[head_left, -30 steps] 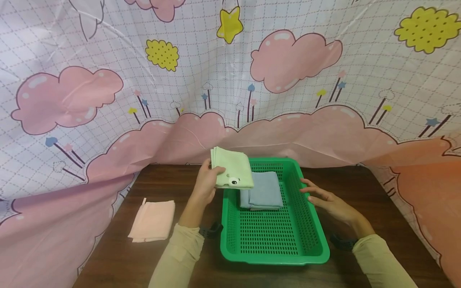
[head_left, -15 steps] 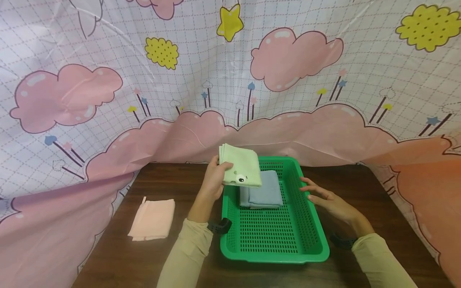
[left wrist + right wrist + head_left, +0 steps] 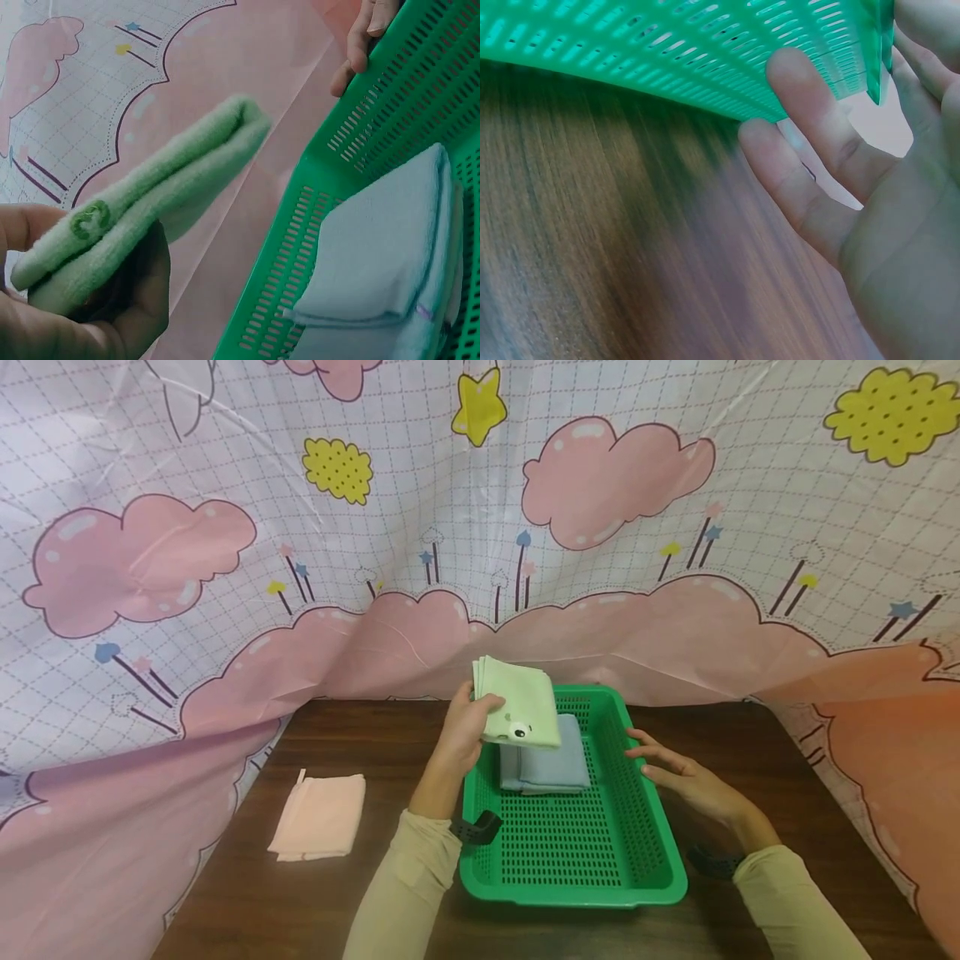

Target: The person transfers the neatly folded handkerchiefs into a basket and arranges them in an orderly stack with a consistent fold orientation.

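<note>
My left hand [image 3: 463, 727] holds a folded light-green towel [image 3: 525, 706] with a cartoon eye, thumb on top and fingers beneath. The towel is raised above the back left of a green plastic basket [image 3: 570, 895]. In the left wrist view, the towel's folded edge [image 3: 172, 180] shows a small green embroidered mark. Folded blue towels [image 3: 555, 764] lie inside the basket. My right hand [image 3: 693, 789] is at the basket's right rim with relaxed fingers; in the right wrist view two fingers [image 3: 802, 82] extend along the outer wall, under the rim.
A folded pink towel [image 3: 321, 818] with a hanging loop lies on the dark wooden table [image 3: 405, 902], left of the basket. A cloud-printed curtain [image 3: 420, 527] rises behind the table and drapes along both sides.
My left hand has carried the green towel to the right and slightly away from me, further over the basket and the blue towels. My right hand and the basket have stayed put.
</note>
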`<state>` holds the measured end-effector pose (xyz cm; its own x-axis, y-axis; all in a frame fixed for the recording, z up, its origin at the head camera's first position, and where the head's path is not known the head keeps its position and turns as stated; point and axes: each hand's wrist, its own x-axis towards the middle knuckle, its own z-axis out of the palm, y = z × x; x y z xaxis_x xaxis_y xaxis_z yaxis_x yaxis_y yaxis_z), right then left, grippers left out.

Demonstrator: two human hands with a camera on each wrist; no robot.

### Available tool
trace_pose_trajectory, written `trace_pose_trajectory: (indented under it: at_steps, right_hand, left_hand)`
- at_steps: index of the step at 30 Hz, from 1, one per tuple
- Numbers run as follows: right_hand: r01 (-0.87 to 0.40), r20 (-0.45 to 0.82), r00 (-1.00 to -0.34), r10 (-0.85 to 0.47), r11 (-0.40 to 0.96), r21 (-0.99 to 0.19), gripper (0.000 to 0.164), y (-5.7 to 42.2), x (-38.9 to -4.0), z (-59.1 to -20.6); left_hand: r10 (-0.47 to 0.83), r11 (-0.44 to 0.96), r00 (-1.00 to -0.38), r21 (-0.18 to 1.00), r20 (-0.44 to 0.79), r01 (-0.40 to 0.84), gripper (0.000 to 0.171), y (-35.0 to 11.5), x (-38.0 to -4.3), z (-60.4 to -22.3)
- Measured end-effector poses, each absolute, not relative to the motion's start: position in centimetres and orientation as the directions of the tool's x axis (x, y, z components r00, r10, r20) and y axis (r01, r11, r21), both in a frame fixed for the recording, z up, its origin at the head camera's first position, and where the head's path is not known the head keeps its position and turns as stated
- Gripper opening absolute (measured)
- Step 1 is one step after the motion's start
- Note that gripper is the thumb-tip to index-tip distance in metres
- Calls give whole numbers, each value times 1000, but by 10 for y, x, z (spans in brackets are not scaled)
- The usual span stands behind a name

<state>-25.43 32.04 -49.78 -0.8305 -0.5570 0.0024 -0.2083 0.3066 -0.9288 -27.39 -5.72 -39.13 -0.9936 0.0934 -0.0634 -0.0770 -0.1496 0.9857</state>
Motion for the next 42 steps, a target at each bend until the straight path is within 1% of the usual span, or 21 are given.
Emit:
trace_pose_trajectory:
  at_steps: [6, 13, 20, 22, 27, 29, 36, 42]
  right_hand:
    - [-207, -1, -832, -555, 311, -928, 45, 321, -255, -499]
    - [-210, -4, -835, -550, 325, -922, 45, 320, -254, -498]
    - [-212, -6, -843, -537, 344, -915, 45, 319, -254, -497]
    - [-208, -7, -845, -535, 342, -916, 45, 319, -253, -496]
    - [-202, -6, -843, -538, 328, -923, 44, 318, -252, -496]
    - [-203, -6, -842, -540, 327, -923, 44, 319, -253, -496]
    - [-174, -15, -836, -548, 291, -941, 46, 320, -254, -497]
    - [-176, -10, -834, -552, 284, -943, 45, 320, -255, -497]
  left_hand:
    - [119, -145, -989, 984, -86, -103, 54, -49, -277, -390]
    - [136, -168, -984, 976, -113, -136, 62, -41, -279, -394]
    - [143, -197, -980, 966, -140, -167, 65, -32, -280, -390]
    - [142, -209, -979, 962, -145, -173, 64, -30, -281, -389]
    - [133, -233, -979, 956, -151, -179, 53, -24, -284, -391]
    - [124, -237, -980, 954, -155, -181, 51, -21, -285, -392]
    - [101, -255, -981, 949, -166, -187, 56, -13, -288, -393]
    - [98, -281, -980, 939, -175, -196, 48, -7, -293, -396]
